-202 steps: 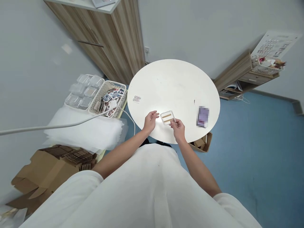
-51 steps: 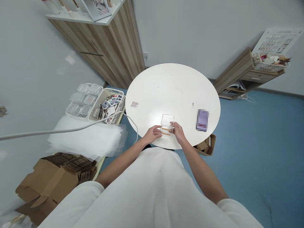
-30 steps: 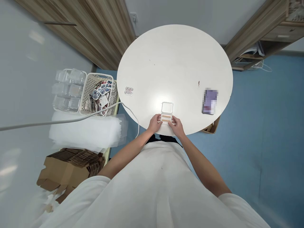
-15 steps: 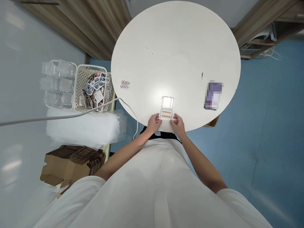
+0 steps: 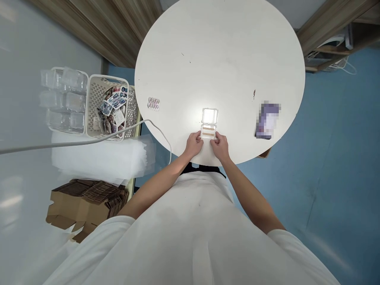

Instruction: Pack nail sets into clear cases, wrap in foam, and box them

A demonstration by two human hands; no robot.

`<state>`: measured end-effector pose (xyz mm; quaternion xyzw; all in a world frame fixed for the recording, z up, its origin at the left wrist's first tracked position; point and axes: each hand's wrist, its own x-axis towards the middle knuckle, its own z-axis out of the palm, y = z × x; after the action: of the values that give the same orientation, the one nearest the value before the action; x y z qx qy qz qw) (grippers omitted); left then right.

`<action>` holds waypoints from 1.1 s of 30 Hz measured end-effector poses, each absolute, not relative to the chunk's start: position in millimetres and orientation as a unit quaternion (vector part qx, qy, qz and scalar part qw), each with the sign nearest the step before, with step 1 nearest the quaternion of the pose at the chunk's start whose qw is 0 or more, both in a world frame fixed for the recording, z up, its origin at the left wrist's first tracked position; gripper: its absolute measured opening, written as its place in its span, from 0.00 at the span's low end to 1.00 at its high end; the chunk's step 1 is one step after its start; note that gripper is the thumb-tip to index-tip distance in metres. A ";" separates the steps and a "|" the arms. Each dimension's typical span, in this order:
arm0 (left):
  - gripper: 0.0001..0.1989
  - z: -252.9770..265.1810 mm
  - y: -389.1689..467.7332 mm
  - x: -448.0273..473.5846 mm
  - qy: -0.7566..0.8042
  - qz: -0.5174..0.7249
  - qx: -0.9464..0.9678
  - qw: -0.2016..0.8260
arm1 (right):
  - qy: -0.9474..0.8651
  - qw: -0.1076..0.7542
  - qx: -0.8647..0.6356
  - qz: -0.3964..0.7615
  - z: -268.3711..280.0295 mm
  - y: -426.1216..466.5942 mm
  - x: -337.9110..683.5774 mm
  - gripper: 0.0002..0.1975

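A small clear plastic hinged box [image 5: 208,131] lies on the white table near its front edge. Its lid [image 5: 210,116] is folded back, away from me, and two thin orange-brown strips run across the inside of the base. My left hand [image 5: 194,143] grips the base at the left side, fingers closed on its edge. At the right side my right hand [image 5: 220,145] has its fingers closed on the opposite edge. A card of false nails [image 5: 153,103], pinkish and laid in rows, rests on the table at the left, apart from both hands.
A purple item [image 5: 268,120], blurred out, lies at the table's right. Left of the table stand a basket of nail cards [image 5: 97,89], a basket of clear boxes [image 5: 87,103], white sheets [image 5: 97,158] and folded cartons [image 5: 80,206]. A white cable [image 5: 89,141] crosses to the table edge.
Both hands and the clear box have moved slightly forward, away from my body. The fingers have closed in on the box's sides. The camera view has shifted a little.
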<state>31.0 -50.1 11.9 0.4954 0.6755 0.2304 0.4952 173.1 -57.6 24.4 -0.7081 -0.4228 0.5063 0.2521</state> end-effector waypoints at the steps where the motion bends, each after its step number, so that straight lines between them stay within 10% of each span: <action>1: 0.21 11.5 -45.3 31.8 0.676 0.229 0.497 0.493 | -0.427 0.253 -0.706 0.504 22.9 -53.2 173.4 0.25; 33: 0.20 18.8 -34.3 -24.6 0.684 0.276 0.415 0.533 | -0.405 0.342 -0.713 0.460 35.6 -43.8 173.4 0.27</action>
<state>-24.6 -34.3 18.8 0.4153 0.6835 0.2763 0.5329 173.4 -43.8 35.6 -0.7127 -0.4052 0.4596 0.3416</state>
